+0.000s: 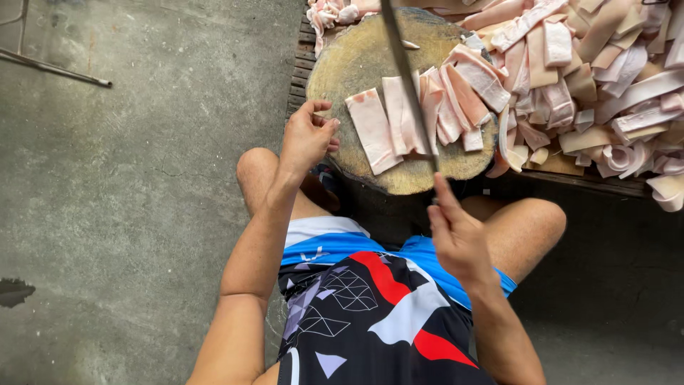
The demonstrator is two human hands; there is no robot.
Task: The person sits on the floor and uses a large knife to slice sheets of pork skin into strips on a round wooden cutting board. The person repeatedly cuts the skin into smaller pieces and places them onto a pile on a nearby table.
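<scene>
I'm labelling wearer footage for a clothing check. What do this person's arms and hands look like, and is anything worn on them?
Both arms are bare to above the elbow: no sleeves, gloves, watch or rings show on the left hand or the right hand.

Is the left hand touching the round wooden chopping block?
Touching. The head view shows the left hand with its fingers resting on the left edge of the round wooden chopping block.

Floor and surroundings, daylight.
Grey concrete floor (pixel 128 185) is showing cracks and a dark wet patch (pixel 14 291) near left; thin metal rod (pixel 53 65) is lying far left.
</scene>
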